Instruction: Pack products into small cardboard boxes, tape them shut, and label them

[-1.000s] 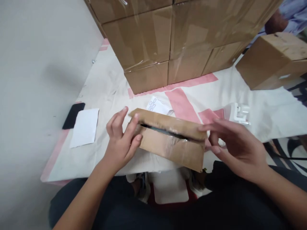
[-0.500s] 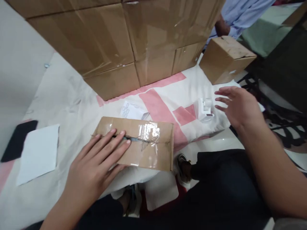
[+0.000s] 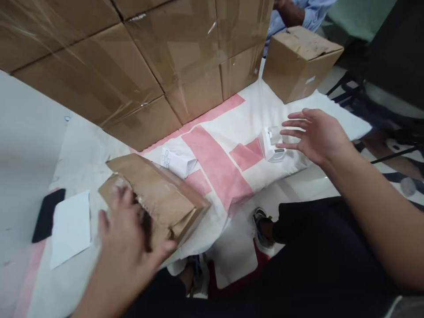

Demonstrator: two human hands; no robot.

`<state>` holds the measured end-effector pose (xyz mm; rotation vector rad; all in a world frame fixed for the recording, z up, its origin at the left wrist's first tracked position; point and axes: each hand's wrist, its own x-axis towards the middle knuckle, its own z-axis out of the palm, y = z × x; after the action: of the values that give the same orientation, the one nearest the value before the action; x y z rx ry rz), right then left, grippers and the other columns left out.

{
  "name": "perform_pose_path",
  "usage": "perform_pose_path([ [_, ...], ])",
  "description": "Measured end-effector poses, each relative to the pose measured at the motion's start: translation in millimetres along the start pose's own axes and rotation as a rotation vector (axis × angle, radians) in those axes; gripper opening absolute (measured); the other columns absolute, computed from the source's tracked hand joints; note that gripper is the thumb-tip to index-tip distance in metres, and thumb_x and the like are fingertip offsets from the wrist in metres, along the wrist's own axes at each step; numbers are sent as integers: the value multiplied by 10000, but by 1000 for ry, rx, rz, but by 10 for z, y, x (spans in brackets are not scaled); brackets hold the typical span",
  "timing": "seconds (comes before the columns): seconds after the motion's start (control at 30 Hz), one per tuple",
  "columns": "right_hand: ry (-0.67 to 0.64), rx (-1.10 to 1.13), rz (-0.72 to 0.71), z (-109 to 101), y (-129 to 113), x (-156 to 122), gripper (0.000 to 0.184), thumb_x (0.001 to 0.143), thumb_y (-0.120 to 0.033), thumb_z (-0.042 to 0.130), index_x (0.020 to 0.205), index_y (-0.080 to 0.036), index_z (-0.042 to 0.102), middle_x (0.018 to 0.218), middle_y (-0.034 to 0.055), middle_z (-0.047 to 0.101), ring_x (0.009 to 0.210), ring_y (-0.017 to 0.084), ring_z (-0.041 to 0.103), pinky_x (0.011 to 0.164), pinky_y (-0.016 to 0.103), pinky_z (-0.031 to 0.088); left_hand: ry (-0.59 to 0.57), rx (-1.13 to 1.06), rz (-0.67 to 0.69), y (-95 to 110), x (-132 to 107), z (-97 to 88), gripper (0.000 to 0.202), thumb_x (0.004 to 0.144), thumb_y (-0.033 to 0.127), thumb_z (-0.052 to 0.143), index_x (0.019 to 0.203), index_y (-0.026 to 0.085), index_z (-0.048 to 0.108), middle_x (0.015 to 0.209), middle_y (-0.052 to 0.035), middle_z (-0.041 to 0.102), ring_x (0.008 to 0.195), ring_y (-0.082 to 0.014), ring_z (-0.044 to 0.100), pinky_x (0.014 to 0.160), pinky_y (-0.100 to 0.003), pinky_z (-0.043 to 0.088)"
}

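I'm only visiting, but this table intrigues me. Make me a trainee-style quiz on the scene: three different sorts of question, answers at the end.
1. Multiple choice: What is nearest the fingertips of the person's right hand?
a) the flat white sheet of paper
b) the small white plastic device
c) the flat black slab
2. True or false: The left hand is at the torn seam of an opened brown cardboard box.
3. Fill in the missing word: The white tablecloth is marked with broad ____ bands.

Key: 1. b; 2. true; 3. pink.
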<state>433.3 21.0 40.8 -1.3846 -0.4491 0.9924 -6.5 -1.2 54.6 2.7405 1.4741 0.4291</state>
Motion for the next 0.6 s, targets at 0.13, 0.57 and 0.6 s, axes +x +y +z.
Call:
perform_pose_path([
  [0.13,42,-21,-5,17,50,101,158,711,-321,684,814,-214,629,927,71,585,840,232,564,715,459,611,67,-2,166,755,34,44,729,891,643,637,1511,327,423,1642,-119,365,1532,-445,291,1236,-727,96],
  [0.57,111,-15,23,-26,35,175,61,695,-194,669,636,-207,666,831,118,552,806,289,598,690,579,527,-55,203,170,534,26,-241,366,994,326,582,1353,257,580,1282,-69,672,1101,-264,665,1006,-434,478],
  [0.6,106,-18,26,-33,39,186,46,683,-196,682,639,-207,671,833,122,557,819,294,599,665,556,525,-93,208,182,479,-8,-279,384,997,309,568,1380,273,567,1294,-66,660,1096,-260,663,954,-413,502],
])
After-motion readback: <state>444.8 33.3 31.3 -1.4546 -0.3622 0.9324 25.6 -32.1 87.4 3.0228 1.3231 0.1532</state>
